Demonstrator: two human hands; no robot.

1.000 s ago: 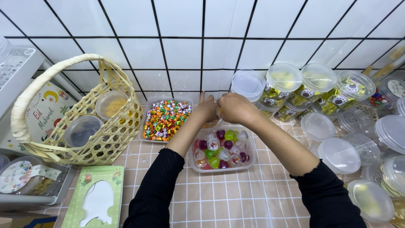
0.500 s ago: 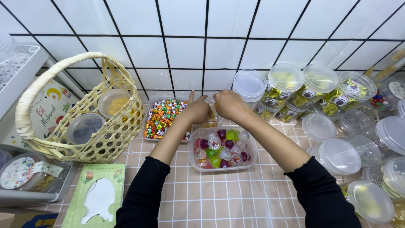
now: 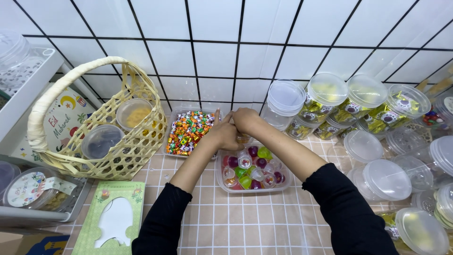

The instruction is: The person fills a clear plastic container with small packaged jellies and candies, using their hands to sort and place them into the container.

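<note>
Left hand [image 3: 225,134] and right hand [image 3: 245,119] pressed together, fingers curled around something too hidden to identify, directly above clear rectangular plastic tray of coloured jelly cups [image 3: 252,168]; clear tray of wrapped candies [image 3: 188,131] just left.

The person wears a long-sleeved black top of plain, matte fabric, with no print, stripe, button or seam marking visible on either sleeve. Both sleeves are pushed up and end partway along the forearm in a soft, slightly gathered edge, so that the lower forearms, the wrists, the left hand [image 3: 226,135] and the right hand [image 3: 245,120] are bare. No ring, watch, bracelet or glove shows on either hand or wrist, and the fingernails are too small in the view to tell anything about them
</note>
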